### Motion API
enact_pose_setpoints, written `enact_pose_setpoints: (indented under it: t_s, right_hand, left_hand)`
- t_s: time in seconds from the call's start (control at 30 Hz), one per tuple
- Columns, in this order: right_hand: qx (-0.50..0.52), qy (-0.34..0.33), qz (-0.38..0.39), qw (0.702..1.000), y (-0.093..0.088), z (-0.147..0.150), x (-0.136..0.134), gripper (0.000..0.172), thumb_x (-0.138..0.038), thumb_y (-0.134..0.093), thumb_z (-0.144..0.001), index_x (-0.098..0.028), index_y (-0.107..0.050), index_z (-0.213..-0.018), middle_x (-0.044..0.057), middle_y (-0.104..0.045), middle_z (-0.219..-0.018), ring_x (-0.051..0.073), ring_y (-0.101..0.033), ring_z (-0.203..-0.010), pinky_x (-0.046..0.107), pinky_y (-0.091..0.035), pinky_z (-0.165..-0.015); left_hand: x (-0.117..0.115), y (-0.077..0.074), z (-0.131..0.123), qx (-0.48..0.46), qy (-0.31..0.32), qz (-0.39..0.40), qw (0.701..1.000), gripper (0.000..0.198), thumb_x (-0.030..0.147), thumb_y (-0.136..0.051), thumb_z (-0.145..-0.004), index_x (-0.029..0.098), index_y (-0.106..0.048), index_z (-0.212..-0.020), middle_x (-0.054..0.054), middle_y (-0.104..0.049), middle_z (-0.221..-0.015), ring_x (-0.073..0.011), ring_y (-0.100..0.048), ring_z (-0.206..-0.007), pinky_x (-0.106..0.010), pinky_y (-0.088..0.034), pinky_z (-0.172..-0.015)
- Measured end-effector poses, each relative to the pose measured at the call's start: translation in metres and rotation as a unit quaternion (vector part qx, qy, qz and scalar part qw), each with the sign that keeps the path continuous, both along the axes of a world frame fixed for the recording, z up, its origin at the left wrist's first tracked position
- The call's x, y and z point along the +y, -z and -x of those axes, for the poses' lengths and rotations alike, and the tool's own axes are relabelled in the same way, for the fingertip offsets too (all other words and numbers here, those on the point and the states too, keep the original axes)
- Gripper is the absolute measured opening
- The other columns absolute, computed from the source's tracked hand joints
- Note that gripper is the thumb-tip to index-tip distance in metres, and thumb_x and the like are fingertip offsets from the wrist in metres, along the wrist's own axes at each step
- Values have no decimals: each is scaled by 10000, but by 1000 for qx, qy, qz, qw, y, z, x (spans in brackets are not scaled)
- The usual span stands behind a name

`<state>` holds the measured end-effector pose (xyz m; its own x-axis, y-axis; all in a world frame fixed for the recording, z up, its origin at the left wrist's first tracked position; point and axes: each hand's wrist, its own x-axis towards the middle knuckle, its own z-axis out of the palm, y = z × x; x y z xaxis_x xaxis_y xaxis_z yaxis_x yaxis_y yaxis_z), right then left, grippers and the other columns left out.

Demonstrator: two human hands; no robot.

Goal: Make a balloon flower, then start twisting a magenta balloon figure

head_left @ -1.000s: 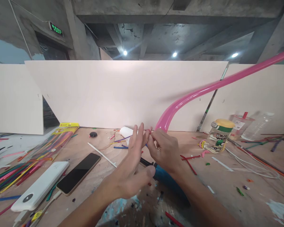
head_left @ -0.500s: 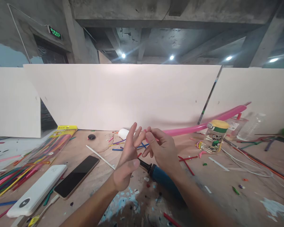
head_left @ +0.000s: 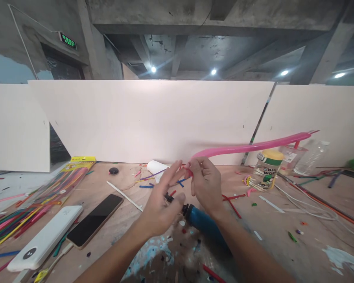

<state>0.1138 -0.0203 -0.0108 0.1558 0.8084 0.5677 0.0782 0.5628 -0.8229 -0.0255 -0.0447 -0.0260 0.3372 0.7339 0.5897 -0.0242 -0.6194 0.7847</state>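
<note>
A long pink balloon (head_left: 247, 147), inflated, stretches from my hands to the right above the table. My right hand (head_left: 206, 184) pinches its neck end between thumb and fingers. My left hand (head_left: 162, 202) is beside it, fingers stretched toward the neck, their tips touching or very near the stretched pink neck. Under my hands lies a blue balloon pump (head_left: 202, 222) with a black nozzle on the wooden table (head_left: 120, 220).
A black phone (head_left: 94, 220) and white power bank (head_left: 45, 237) lie at left beside a bag of coloured balloons (head_left: 44, 192). A yellow-lidded jar (head_left: 267, 167), plastic cups, and cables sit at right. White panels (head_left: 150, 118) wall the back. Balloon scraps litter the table.
The pink balloon swung down from high on the right to near table level, then lifted a little. My left hand tipped forward from upright toward the neck.
</note>
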Motion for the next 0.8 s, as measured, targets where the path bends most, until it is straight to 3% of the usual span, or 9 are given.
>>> enact_pose_setpoints:
  t_s: [0.07, 0.17, 0.33, 0.43, 0.5, 0.6, 0.8]
  right_hand:
    - [-29, 9, -5, 1000, 4, 3, 2, 293, -459, -455, -911, -191, -537, -827, -48, -528, -585, 39, -398, -335, 166, -301, -325]
    - [-50, 20, -8, 999, 7, 9, 3, 284, -442, -448, -915, -191, -538, -818, -51, -497, -563, 51, -413, -375, 164, -330, -358]
    - [0, 43, 19, 999, 1, -2, 14, 264, -452, -490, -889, -198, -527, -832, -63, -483, -531, 54, -395, -349, 159, -315, -323]
    - [46, 88, 21, 995, -2, -18, 19, 278, -481, -516, -866, -206, -519, -822, -78, -455, -507, 57, -361, -313, 165, -282, -277]
    - [15, 40, 26, 999, -3, -23, 18, 285, -485, -520, -863, -202, -547, -842, -71, -488, -526, 52, -357, -296, 173, -265, -269]
    - [-67, -71, 29, 995, -2, -18, 9, 278, -456, -519, -871, -193, -600, -834, -58, -516, -534, 43, -367, -300, 175, -258, -286]
    - [-134, -134, 12, 982, -1, -3, -1, 242, -379, -527, -877, -198, -678, -822, -71, -465, -455, 50, -384, -335, 184, -308, -358]
  left_hand:
    - [1, -6, -2, -11, -76, 15, 997, 447, 263, -525, -879, 228, -487, -1323, -86, -600, -1274, -243, -491, -1249, -402, -352, -1064]
    - [1, -8, -8, -13, -175, -7, 984, 278, 229, -557, -844, 207, -649, -1105, -64, -710, -1057, -235, -654, -1005, -393, -471, -950]
    - [1, 6, -13, 17, -266, -148, 952, 253, 181, -605, -794, 277, -709, -1004, -5, -743, -885, -214, -697, -779, -450, -441, -992]
    - [0, 1, -8, -5, -290, -137, 947, 134, 230, -649, -775, 279, -741, -860, -2, -737, -774, -217, -682, -715, -444, -478, -925]
    - [1, -9, -4, -16, -262, -44, 964, 132, 295, -675, -763, 252, -745, -867, -21, -725, -760, -218, -664, -710, -402, -518, -800]
    - [8, -21, 2, -18, -137, 102, 985, 254, 381, -680, -763, 213, -733, -947, -27, -684, -750, -173, -604, -684, -302, -484, -651]
    - [24, -14, 7, -92, 41, 221, 970, 254, 406, -678, -770, 158, -708, -728, -6, -546, -641, -105, -455, -613, -252, -382, -615]
